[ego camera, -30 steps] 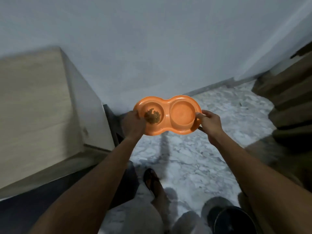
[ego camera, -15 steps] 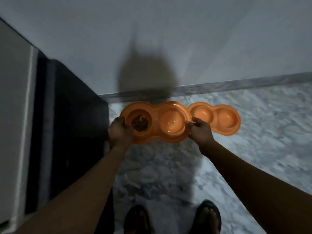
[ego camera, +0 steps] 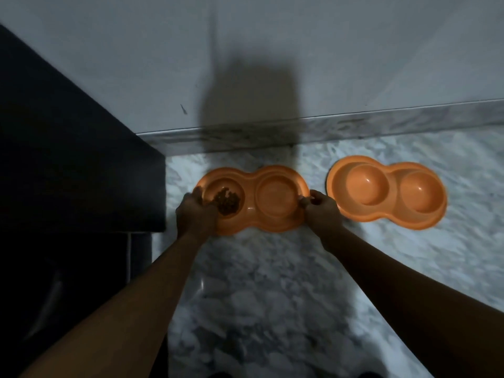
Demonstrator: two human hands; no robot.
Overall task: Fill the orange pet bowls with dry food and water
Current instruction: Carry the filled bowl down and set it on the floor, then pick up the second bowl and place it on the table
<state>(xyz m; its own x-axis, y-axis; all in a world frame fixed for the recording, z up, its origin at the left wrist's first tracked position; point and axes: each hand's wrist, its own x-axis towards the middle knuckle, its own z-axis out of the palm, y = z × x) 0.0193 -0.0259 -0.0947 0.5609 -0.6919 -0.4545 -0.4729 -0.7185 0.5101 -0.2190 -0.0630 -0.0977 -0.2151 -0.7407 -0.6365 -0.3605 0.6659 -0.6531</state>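
I hold an orange double pet bowl (ego camera: 253,170) low over the marble floor, close to the wall. My left hand (ego camera: 194,214) grips its left end and my right hand (ego camera: 321,211) grips its right end. Its left cup holds a small heap of brown dry food (ego camera: 225,203); its right cup (ego camera: 276,197) looks smooth and I cannot tell whether it holds water. A second orange double pet bowl (ego camera: 387,190) lies on the floor just to the right, and both of its cups look bare.
A dark cabinet (ego camera: 76,165) fills the left side, its corner a short way from my left hand. The grey wall (ego camera: 272,50) and its marble skirting (ego camera: 354,126) run just behind the bowls. Marble floor (ego camera: 259,296) spreads toward me, partly in my shadow.
The view swung from the room down to the wall base. The held bowl came lower and closer to the floor, beside the second bowl that came into sight on the right.
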